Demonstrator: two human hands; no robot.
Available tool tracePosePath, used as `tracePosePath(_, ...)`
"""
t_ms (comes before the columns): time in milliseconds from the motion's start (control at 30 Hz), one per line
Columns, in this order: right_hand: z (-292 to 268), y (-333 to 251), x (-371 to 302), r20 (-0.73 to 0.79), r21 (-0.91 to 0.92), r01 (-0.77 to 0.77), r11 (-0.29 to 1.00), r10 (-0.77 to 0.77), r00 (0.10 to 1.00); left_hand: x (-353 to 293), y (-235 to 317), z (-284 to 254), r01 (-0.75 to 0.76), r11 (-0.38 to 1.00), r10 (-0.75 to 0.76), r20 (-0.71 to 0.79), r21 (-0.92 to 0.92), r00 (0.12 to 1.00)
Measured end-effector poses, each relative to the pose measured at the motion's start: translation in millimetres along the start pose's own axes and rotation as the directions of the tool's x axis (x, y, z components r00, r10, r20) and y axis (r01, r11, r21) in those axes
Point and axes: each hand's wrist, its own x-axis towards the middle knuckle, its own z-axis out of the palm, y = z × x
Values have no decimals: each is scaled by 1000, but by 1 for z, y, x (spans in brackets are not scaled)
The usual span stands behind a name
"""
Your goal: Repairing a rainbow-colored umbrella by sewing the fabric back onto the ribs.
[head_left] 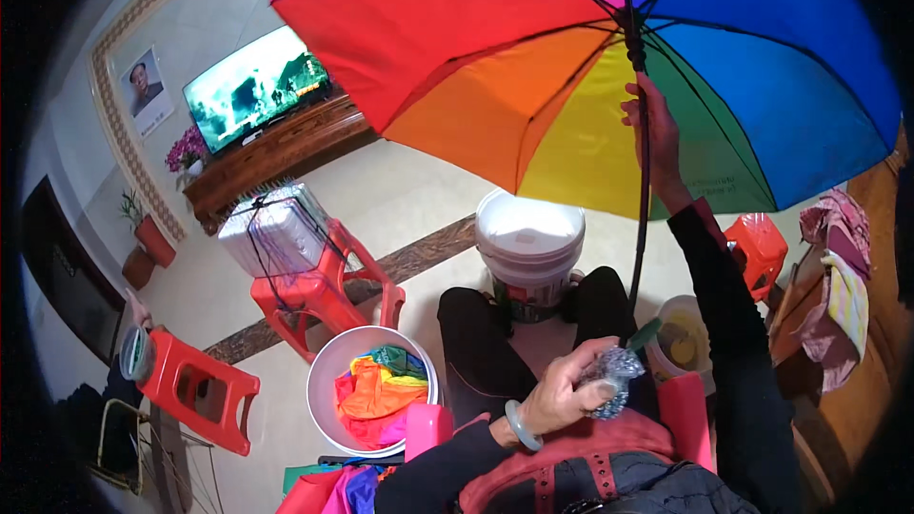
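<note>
A rainbow-coloured umbrella [590, 57] is spread open above my lap. My right hand [652, 128] reaches up and grips its dark shaft [640, 228] just under the canopy. Down at my lap, my left hand [566, 390], with a pale green bangle on the wrist, is closed on the umbrella's handle [614, 381], which is wrapped in bubble-like clear plastic with a green end showing. I sit with dark trousers on; a white lidded bucket [529, 238] stands between my knees.
A white basin [328, 371] with folded rainbow fabric sits at my left. Red plastic stools [324, 290] [195, 385] [760, 247] stand around; one bears a tied white box. A television on a wooden cabinet [276, 148] is at the back; cloths hang at right.
</note>
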Motion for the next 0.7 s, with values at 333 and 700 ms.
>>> tracePosePath(333,3,6,83,-152,-112,8,994,-25,988,-17,-50,7,-73,946,86,-27,316,996)
tracePosePath(700,63,124,20,113,-178,-450,875,472,874,-7,-50,-39,95,692,180,-299,716,937)
